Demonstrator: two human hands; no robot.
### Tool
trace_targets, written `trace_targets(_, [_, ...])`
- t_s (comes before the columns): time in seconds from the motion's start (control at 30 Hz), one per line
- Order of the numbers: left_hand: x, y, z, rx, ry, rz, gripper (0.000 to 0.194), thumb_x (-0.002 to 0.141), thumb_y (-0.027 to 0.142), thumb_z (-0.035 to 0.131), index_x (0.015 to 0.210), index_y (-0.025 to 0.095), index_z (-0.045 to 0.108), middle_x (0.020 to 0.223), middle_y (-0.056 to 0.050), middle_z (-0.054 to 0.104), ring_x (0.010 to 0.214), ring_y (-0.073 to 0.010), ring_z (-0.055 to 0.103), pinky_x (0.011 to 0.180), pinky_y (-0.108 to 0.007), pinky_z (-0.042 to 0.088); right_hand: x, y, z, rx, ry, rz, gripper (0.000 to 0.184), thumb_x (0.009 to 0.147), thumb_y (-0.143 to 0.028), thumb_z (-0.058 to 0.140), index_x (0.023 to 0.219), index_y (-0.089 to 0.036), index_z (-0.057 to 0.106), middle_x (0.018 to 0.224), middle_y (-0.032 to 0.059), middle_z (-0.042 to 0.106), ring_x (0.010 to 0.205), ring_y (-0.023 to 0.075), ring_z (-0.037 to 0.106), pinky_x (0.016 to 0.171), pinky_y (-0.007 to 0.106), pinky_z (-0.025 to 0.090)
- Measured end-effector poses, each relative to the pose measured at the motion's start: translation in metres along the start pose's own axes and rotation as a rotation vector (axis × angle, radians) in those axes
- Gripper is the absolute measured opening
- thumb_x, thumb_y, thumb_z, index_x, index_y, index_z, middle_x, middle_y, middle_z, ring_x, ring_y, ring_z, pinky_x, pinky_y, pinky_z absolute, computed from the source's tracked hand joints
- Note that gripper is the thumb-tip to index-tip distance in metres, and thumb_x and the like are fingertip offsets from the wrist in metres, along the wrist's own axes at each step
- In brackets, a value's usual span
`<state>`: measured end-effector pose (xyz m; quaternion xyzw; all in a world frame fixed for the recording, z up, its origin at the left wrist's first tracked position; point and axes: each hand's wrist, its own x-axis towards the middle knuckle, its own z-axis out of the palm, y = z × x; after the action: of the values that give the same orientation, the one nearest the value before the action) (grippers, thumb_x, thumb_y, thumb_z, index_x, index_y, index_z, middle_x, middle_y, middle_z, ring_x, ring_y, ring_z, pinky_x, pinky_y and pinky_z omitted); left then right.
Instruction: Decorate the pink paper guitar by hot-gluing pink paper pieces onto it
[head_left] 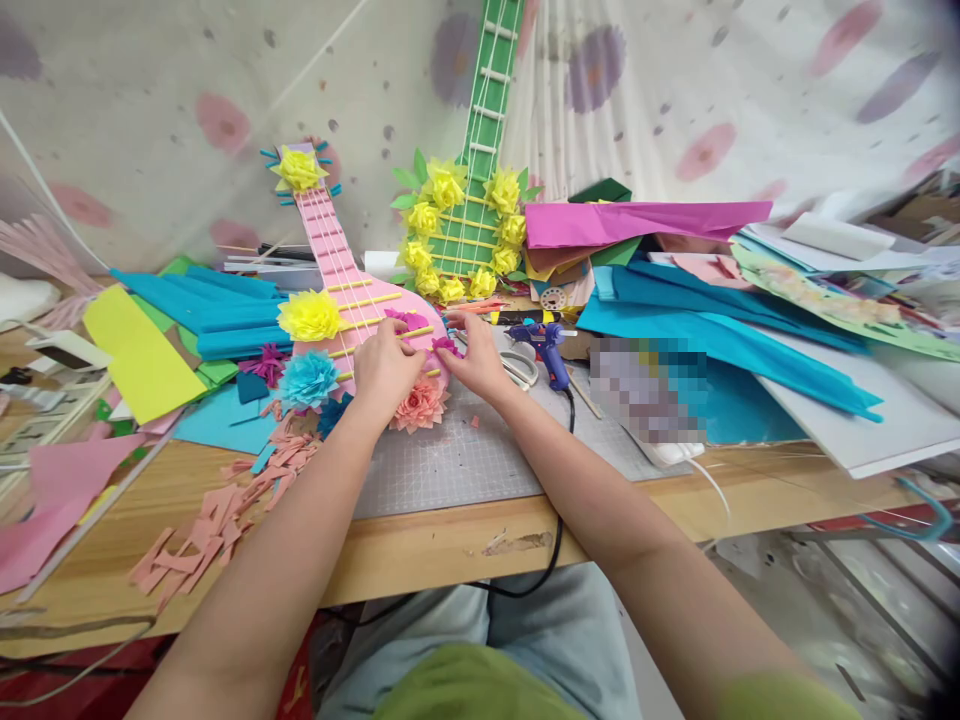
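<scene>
A pink paper-covered lute-shaped instrument leans at the back of the table, with white strings, yellow sticks and paper flowers on its body. My left hand rests over its lower body, fingers bent together beside magenta petals; what lies under the fingertips is hidden. At the body's right edge, my right hand pinches a magenta paper flower. A coral paper flower sits below my hands. Blue flowers and a yellow flower are on the left side.
Right of my hands a blue glue gun lies on the grey cutting mat, its black cord running off the table edge. Behind stands a green stringed instrument with yellow roses. Coral paper scraps and coloured paper lie around.
</scene>
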<state>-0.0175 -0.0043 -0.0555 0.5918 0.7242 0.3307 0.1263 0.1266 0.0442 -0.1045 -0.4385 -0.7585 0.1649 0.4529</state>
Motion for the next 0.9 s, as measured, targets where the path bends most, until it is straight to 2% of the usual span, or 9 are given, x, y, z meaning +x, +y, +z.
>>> trace_targets(0.17, [0.000, 0.008, 0.001, 0.071, -0.030, -0.006, 0.035, 0.068, 0.020, 0.067, 0.101, 0.021, 0.054, 0.078, -0.004, 0.071, 0.098, -0.0292, 0.066, 0.089, -0.040, 0.044, 0.000, 0.001, 0.000, 0.009, -0.006, 0.003, 0.044, 0.071, -0.024, 0.059, 0.114, -0.019, 0.051, 0.113, 0.0114, 0.063, 0.106, 0.0257, 0.057, 0.098, 0.044, 0.041])
trace_targets(0.33, [0.002, 0.005, 0.007, 0.074, -0.018, 0.035, 0.033, 0.066, 0.019, 0.065, 0.098, 0.022, 0.055, 0.076, -0.003, 0.070, 0.097, -0.0292, 0.067, 0.090, -0.040, 0.044, -0.001, -0.001, 0.000, 0.007, -0.008, 0.024, 0.045, 0.072, -0.023, 0.057, 0.116, -0.019, 0.052, 0.113, 0.0120, 0.062, 0.108, 0.0258, 0.054, 0.099, 0.044, 0.041])
trace_targets(0.5, [0.004, 0.001, 0.012, 0.058, -0.022, 0.014, 0.032, 0.067, 0.021, 0.065, 0.097, 0.021, 0.056, 0.081, -0.006, 0.071, 0.094, -0.0297, 0.068, 0.089, -0.042, 0.044, -0.001, -0.003, -0.001, -0.006, -0.019, 0.026, 0.043, 0.073, -0.023, 0.057, 0.115, -0.018, 0.052, 0.113, 0.0115, 0.062, 0.108, 0.0258, 0.054, 0.100, 0.043, 0.041])
trace_targets(0.67, [0.007, -0.002, 0.015, -0.003, 0.027, 0.041, 0.027, 0.065, 0.022, 0.066, 0.090, 0.023, 0.055, 0.072, -0.003, 0.069, 0.088, -0.0298, 0.068, 0.086, -0.043, 0.045, -0.001, -0.004, -0.002, -0.010, -0.021, 0.024, 0.042, 0.074, -0.024, 0.058, 0.115, -0.016, 0.052, 0.113, 0.0126, 0.061, 0.108, 0.0258, 0.054, 0.100, 0.041, 0.041])
trace_targets(0.9, [0.003, 0.005, 0.012, -0.010, -0.045, -0.006, 0.031, 0.068, 0.019, 0.063, 0.098, 0.020, 0.055, 0.080, -0.006, 0.072, 0.092, -0.0292, 0.068, 0.088, -0.044, 0.045, -0.001, -0.003, -0.001, -0.002, -0.026, 0.022, 0.040, 0.074, -0.025, 0.056, 0.114, -0.021, 0.052, 0.112, 0.0106, 0.061, 0.108, 0.0263, 0.053, 0.098, 0.044, 0.042])
